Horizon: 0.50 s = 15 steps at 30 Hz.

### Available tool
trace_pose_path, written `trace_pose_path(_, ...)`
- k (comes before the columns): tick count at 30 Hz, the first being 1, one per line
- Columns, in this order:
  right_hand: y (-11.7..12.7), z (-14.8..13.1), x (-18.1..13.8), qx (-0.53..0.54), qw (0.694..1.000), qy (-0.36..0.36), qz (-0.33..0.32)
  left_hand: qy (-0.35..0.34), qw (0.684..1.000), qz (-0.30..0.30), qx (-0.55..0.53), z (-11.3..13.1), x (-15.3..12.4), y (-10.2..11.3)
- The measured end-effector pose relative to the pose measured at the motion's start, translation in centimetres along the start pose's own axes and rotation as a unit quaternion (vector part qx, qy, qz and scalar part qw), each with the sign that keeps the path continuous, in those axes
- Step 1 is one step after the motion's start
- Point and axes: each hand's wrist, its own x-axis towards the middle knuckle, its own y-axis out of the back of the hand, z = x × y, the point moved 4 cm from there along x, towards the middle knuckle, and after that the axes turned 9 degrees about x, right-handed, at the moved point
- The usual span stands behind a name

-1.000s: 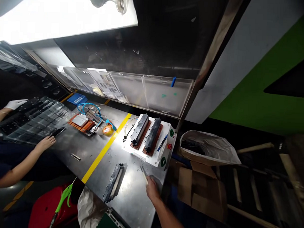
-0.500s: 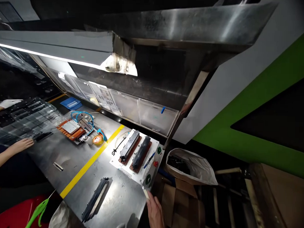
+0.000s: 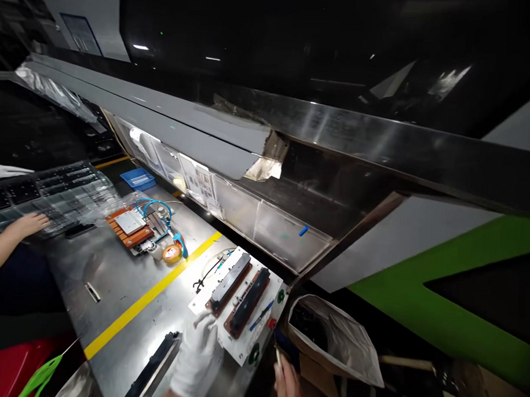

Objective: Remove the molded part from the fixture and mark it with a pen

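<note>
White fixture plate (image 3: pixel 239 313) sits on the desk (image 3: pixel 127 286); gloved left hand (image 3: pixel 196 352) rests at its near edge, fingers loose, while right hand (image 3: pixel 287 384) pinches a thin tool (image 3: pixel 278 355) beside it

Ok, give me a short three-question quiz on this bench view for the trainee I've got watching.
1. True or false: the left hand, in a white glove, rests at the near edge of the white fixture plate.
2. How many long dark blocks sit on that plate? A) one B) two C) four
3. What does the bare right hand hold, and where is it?

Key
1. True.
2. B: two, side by side on reddish bases.
3. A thin stick-like tool, too small to identify; the hand is just off the metal table, by the plate's green button.
</note>
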Motion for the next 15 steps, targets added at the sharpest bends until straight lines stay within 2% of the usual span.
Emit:
trace_pose_path(1, -0.2, -2.5, 2.2, -0.019, 0.999, 0.048, -0.017, -0.036, 0.999, 0.005, 0.003, 1.2, 2.6, -0.2)
trace_pose_path(3, -1.3, -7.6, 6.3, -0.077, 0.988, 0.121, -0.06, -0.109, 0.99, 0.025, 0.088, 3.6, 7.4, -0.7)
trace_pose_path(6, -4.4, -13.4, 11.1, -0.21, 0.962, 0.133, -0.112, -0.183, 0.972, -0.011, 0.147, 5.8, 11.9, -2.3)
trace_pose_path(8, -6.8, -15.8, 13.1, -0.297, 0.937, 0.124, -0.137, -0.198, 0.969, -0.048, 0.141, 5.9, 13.0, -3.5)
trace_pose_path(11, -9.5, -17.4, 14.2, -0.378, 0.904, 0.125, -0.157, -0.184, 0.972, -0.085, 0.117, 5.2, 12.9, -4.6)
trace_pose_path(15, -10.8, -17.8, 14.0, -0.413, 0.886, 0.123, -0.173, -0.169, 0.975, -0.093, 0.109, 4.7, 12.4, -4.6)
